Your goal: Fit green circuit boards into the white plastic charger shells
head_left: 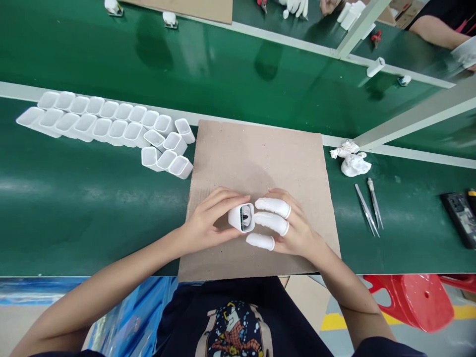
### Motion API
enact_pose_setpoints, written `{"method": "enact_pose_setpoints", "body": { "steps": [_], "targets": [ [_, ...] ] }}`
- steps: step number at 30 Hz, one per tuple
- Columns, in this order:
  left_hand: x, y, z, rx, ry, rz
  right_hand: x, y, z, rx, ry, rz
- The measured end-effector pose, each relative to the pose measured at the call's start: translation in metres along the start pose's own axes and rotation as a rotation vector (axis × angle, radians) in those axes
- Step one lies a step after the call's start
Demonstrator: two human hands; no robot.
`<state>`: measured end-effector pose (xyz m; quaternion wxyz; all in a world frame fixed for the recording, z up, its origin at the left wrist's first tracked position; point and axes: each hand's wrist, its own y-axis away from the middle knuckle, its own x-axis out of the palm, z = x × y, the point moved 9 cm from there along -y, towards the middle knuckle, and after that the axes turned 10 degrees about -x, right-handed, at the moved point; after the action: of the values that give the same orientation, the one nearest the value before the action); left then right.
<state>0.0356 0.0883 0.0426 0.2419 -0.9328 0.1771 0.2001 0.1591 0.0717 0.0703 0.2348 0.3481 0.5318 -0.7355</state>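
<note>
My left hand [213, 218] is closed around a white plastic housing [235, 219], thumb on one side and fingers on the other. The housing's open end faces right, showing a green circuit board edge and a pale part inside. My right hand [288, 223] wears white finger cots on three digits. Its fingers are apart, with the tips close to the housing's open rim; whether they touch it I cannot tell. Both hands are above a brown cardboard sheet [260, 153].
Rows of white open housings [100, 126] stand on the green bench at left. To the right lie crumpled white wads [355, 163], tweezers [366, 208], a second slim metal tool [375, 203] and a black device [459, 218]. A red stool [426, 300] stands below; another person's arm [439, 32] shows beyond.
</note>
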Motion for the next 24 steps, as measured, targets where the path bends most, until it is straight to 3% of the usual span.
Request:
{"method": "enact_pose_setpoints", "body": {
  "steps": [6,12,16,19,22,24],
  "targets": [
    [-0.001,-0.002,0.004,-0.044,0.117,0.043,0.006,0.004,0.005,-0.033,0.019,0.067],
    [0.007,-0.001,0.009,-0.163,0.234,0.178,0.006,0.012,0.007,-0.039,0.035,0.011],
    [0.016,0.001,0.021,-0.314,0.272,0.278,0.009,0.015,-0.001,0.06,-0.06,-0.031],
    [0.024,0.003,0.029,-0.383,0.37,0.321,0.02,0.009,-0.007,0.128,-0.144,0.046],
    [0.022,-0.001,0.033,-0.351,0.202,0.292,0.022,-0.004,-0.015,0.1,-0.133,0.072],
    [0.004,-0.007,0.037,-0.347,0.003,0.173,0.015,-0.015,-0.04,0.135,-0.035,0.05]
  ]
}}
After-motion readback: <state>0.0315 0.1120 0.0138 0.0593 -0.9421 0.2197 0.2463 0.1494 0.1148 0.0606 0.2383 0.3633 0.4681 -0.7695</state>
